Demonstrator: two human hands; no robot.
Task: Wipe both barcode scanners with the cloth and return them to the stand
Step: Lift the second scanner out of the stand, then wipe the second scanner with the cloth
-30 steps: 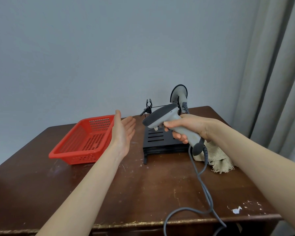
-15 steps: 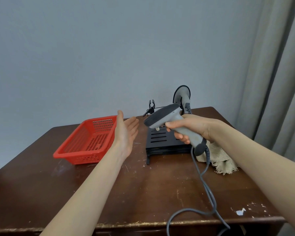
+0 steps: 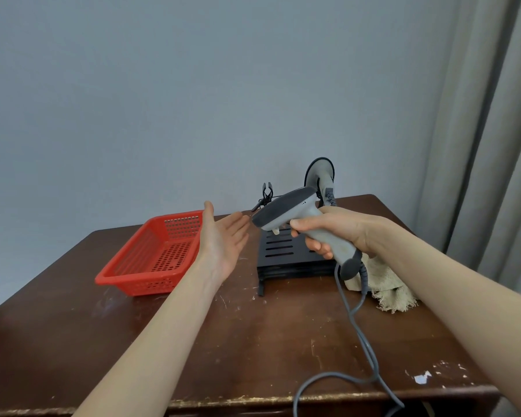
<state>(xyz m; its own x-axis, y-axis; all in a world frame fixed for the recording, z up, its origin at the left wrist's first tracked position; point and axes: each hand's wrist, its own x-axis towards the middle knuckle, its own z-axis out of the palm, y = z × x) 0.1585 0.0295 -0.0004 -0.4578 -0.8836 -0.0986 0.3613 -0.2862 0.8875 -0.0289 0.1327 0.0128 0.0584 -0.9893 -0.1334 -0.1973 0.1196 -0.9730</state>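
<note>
My right hand (image 3: 337, 233) grips the handle of a grey barcode scanner (image 3: 292, 212) held above the black slatted stand (image 3: 280, 251), its dark head pointing left. A grey cable (image 3: 358, 320) hangs from the handle and loops over the table's front edge. My left hand (image 3: 223, 239) hovers just left of the scanner head, palm turned toward it, fingers straight, holding nothing. A second scanner (image 3: 321, 174) stands upright at the stand's far side, partly hidden behind the held one. The beige cloth (image 3: 385, 284) lies crumpled on the table right of the stand, partly behind my right forearm.
A red perforated basket (image 3: 151, 257) sits on the brown wooden table (image 3: 253, 341) left of the stand. A small black clip with a wire (image 3: 266, 195) stands behind the stand. Grey wall lies behind, a curtain (image 3: 494, 145) hangs at the right.
Both hands and the scanner keep almost the same pose; the view has shifted slightly, nothing was taken or let go.
</note>
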